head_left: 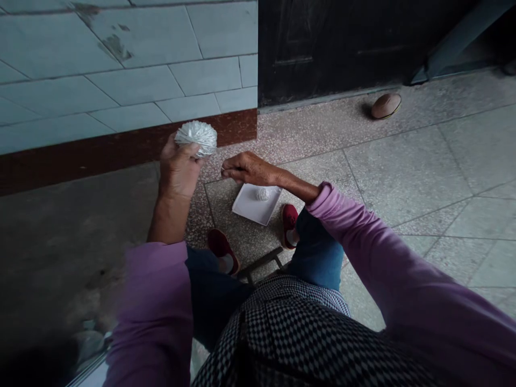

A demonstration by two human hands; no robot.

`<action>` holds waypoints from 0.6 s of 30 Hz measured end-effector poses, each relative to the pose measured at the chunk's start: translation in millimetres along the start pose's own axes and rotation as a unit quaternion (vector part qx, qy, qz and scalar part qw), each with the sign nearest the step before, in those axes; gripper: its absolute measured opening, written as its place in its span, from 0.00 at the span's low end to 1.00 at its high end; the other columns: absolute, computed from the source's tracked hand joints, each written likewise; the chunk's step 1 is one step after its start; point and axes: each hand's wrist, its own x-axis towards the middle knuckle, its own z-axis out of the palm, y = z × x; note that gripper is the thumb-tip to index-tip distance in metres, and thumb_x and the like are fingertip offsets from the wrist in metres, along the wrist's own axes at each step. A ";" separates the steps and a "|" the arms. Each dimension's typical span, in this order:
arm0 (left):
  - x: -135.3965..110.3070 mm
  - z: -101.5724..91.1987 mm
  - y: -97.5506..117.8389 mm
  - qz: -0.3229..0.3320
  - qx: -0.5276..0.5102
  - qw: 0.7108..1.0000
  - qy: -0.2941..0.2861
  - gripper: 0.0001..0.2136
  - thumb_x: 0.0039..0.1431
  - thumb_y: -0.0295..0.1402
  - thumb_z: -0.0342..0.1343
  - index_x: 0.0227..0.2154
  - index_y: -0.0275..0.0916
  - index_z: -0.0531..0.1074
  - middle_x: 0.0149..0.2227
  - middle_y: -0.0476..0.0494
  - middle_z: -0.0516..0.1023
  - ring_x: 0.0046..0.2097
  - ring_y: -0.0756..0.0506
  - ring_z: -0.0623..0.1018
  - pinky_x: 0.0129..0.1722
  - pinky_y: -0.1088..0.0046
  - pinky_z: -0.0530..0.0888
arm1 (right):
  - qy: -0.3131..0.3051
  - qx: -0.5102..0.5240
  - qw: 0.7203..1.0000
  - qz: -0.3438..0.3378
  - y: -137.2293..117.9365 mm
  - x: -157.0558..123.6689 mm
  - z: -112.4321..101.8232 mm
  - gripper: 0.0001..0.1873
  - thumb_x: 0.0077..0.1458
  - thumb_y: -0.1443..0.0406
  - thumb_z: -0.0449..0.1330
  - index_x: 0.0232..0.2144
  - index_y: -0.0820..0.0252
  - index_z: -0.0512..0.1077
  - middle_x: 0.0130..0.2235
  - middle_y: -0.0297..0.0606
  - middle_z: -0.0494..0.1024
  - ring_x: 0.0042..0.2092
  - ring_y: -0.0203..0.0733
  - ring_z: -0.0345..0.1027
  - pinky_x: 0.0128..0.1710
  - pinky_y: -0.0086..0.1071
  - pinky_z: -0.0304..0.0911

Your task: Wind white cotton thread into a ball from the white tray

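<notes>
so the left hand point(178, 171) is up by the tiled wall point(121, 70) with a big white pleated ball point(196, 138) in it, fingers point(183, 153) curled closed round the lower side, gripping it. the right hand point(249, 169) hangs over a white sheet point(245, 204), fingers point(228, 172) pinched shut. if there's a thread or something thin in that pinch, i can't tell from this view. a smaller white ball point(263, 194) sits on the sheet, and the sheet lies on the terrazzo floor point(322, 161) between the feet.

my tip: hold the big ball low and don't squeeze the pleats, they look like they'd crush easily. keep the pinch steady and work up close, since the light's pretty dim here.

quick count: two hands, two white balls, one sheet, two red shoes point(222, 250), plus one brown oval thing point(386, 106) on the floor by the dark door point(322, 48). what it is, i can't make out.
</notes>
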 end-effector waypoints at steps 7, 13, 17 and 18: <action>0.1 -0.1 -9.7 0.066 0.243 0.968 -0.021 0.38 0.47 0.49 0.88 0.53 0.44 0.71 0.51 0.47 0.85 0.51 0.43 0.78 0.55 0.60 0.78 | 0.039 0.046 0.993 -0.097 11.4 -0.2 -2.2 0.23 0.92 0.59 0.66 0.37 0.56 0.73 0.32 0.31 0.74 0.37 0.40 0.67 0.41 0.34 0.60; -18.2 15.5 4.7 -0.022 0.250 0.957 -0.149 0.30 0.43 0.42 0.85 0.50 0.45 0.82 0.44 0.47 0.88 0.45 0.39 0.84 0.46 0.62 0.81 | 0.165 0.091 0.982 -0.033 13.9 2.7 -36.5 0.34 0.87 0.41 0.76 0.34 0.52 0.70 0.29 0.30 0.64 0.38 0.42 0.62 0.36 0.33 0.60; -25.9 22.8 10.9 -0.046 0.142 0.968 -0.203 0.33 0.44 0.48 0.89 0.51 0.45 0.83 0.45 0.44 0.89 0.45 0.38 0.87 0.45 0.62 0.86 | 0.194 0.108 0.974 0.035 5.0 2.4 -45.7 0.38 0.88 0.43 0.76 0.32 0.50 0.64 0.28 0.29 0.60 0.37 0.42 0.60 0.36 0.33 0.62; -26.3 23.4 11.3 -0.048 0.116 0.971 -0.205 0.34 0.44 0.48 0.90 0.51 0.46 0.84 0.45 0.44 0.89 0.44 0.38 0.87 0.44 0.62 0.87 | 0.195 0.107 0.974 0.040 4.0 3.0 -45.1 0.37 0.87 0.43 0.77 0.32 0.50 0.65 0.28 0.29 0.61 0.36 0.41 0.60 0.35 0.32 0.61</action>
